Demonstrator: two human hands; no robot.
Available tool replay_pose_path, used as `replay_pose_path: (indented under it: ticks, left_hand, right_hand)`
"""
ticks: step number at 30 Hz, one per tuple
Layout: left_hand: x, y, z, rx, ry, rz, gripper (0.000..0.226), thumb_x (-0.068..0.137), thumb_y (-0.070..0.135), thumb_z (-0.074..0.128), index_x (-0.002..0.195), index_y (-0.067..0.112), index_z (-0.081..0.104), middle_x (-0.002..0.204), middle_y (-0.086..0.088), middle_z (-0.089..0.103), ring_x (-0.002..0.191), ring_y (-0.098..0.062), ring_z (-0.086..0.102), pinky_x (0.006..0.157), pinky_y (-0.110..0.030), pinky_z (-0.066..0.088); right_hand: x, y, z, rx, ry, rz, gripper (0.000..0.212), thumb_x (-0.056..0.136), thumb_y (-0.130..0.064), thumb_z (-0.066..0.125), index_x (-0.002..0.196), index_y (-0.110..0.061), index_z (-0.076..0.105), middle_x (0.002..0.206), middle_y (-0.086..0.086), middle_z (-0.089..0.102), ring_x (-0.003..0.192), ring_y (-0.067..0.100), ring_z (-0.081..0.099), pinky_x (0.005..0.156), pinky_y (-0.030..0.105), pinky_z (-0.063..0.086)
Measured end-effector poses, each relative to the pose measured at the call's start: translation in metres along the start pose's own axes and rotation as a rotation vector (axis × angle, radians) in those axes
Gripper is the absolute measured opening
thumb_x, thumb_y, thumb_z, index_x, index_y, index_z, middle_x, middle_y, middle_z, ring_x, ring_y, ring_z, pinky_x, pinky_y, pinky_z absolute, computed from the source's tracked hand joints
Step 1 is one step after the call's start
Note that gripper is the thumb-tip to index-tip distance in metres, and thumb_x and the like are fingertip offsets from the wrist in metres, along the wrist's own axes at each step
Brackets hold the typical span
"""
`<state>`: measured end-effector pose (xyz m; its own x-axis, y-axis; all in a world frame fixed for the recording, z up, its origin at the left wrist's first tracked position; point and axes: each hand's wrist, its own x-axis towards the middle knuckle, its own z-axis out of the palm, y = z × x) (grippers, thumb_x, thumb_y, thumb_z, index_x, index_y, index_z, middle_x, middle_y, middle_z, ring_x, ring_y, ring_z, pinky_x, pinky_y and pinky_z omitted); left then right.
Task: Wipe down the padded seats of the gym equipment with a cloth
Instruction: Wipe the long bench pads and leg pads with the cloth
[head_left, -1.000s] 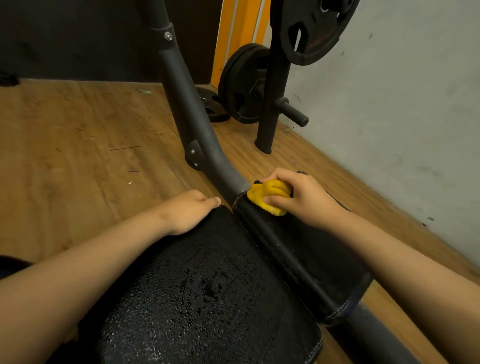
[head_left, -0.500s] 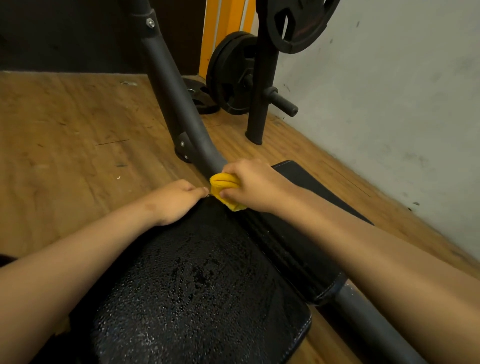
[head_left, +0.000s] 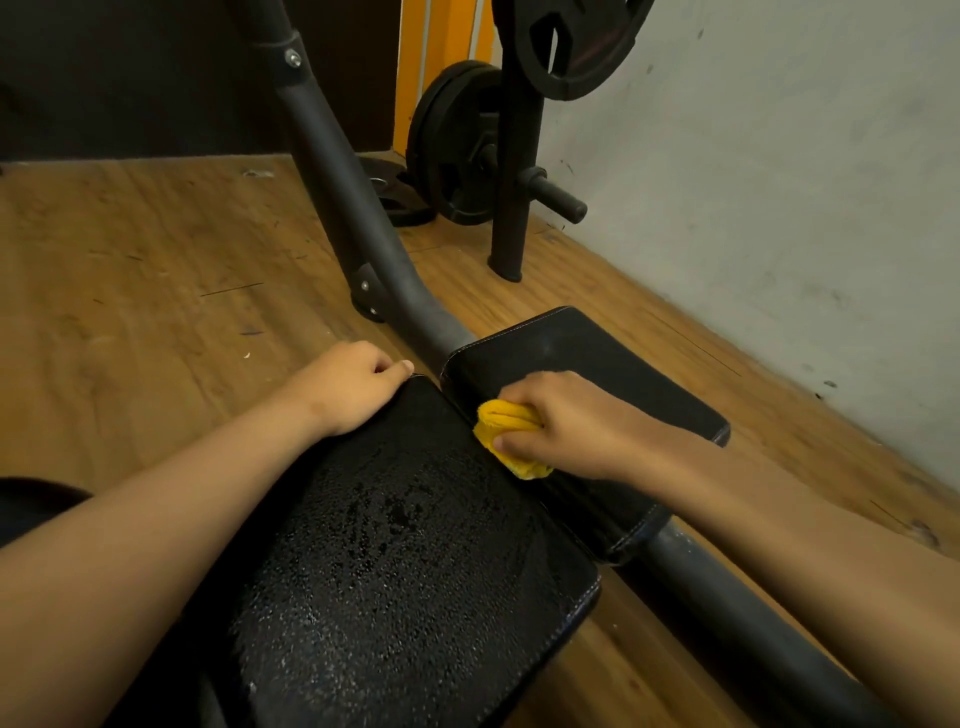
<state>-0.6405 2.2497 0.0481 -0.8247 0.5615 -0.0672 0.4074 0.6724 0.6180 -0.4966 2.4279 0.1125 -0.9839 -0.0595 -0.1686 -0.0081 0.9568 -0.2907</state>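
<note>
Yellow cloth (head_left: 506, 434): clamped in right hand (head_left: 582, 426), on far pad (head_left: 597, 348).
Left hand (head_left: 353, 389): curled on near pad (head_left: 415, 623); grip unclear.
Risk: small wad may miss droplets (head_left: 395, 509).

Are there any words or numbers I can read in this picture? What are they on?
None can be read.
The weight plates may have raised marks, but they are too dark and blurred to tell.
The cloth and the pads show no print.
</note>
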Motion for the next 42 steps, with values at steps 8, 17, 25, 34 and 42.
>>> replay_pose_path:
  ticks: [8,17,25,34,42]
  left_hand:
    - [-0.009,0.008,-0.005,0.198,0.088,0.064,0.047,0.097,0.047,0.043,0.083,0.011,0.069,0.071,-0.006,0.063,0.070,-0.020,0.058,0.068,-0.040,0.049]
    - [-0.013,0.018,-0.008,0.353,0.088,0.094,0.042,0.100,0.041,0.039,0.101,0.013,0.070,0.086,-0.008,0.068,0.083,-0.025,0.061,0.076,-0.039,0.051]
    - [-0.032,0.042,-0.009,0.459,0.179,0.239,0.024,0.100,0.035,0.041,0.103,0.020,0.060,0.098,-0.002,0.063,0.092,-0.025,0.061,0.074,-0.038,0.050]
    - [-0.064,0.073,0.027,0.285,0.147,0.372,0.036,0.093,0.033,0.058,0.127,0.019,0.056,0.124,0.004,0.054,0.118,-0.012,0.049,0.101,-0.032,0.043]
    - [-0.024,0.034,0.013,0.206,0.193,0.115,0.022,0.095,0.029,0.053,0.109,0.017,0.064,0.108,-0.003,0.063,0.104,-0.020,0.058,0.085,-0.032,0.047]
  right_hand:
    - [-0.051,0.013,0.010,0.001,-0.013,0.028,0.017,0.091,-0.041,0.060,0.100,-0.026,0.060,0.099,-0.007,0.051,0.090,0.009,0.054,0.080,0.028,0.046]
    - [-0.109,0.036,0.004,0.081,0.004,0.046,0.015,0.091,-0.035,0.060,0.085,-0.042,0.049,0.092,-0.014,0.050,0.083,0.000,0.055,0.071,0.015,0.046]
    - [-0.093,0.091,-0.010,0.043,0.362,0.204,0.026,0.088,-0.034,0.065,0.112,-0.023,0.060,0.105,0.000,0.061,0.099,0.020,0.058,0.083,0.034,0.046]
    - [-0.059,0.050,0.012,-0.014,0.175,-0.257,0.038,0.093,-0.037,0.057,0.129,-0.028,0.053,0.119,-0.003,0.047,0.112,0.012,0.045,0.097,0.034,0.043]
    - [0.030,0.047,0.014,0.054,0.313,-0.319,0.032,0.091,-0.025,0.062,0.122,-0.014,0.061,0.114,0.008,0.055,0.109,0.024,0.049,0.094,0.038,0.040]
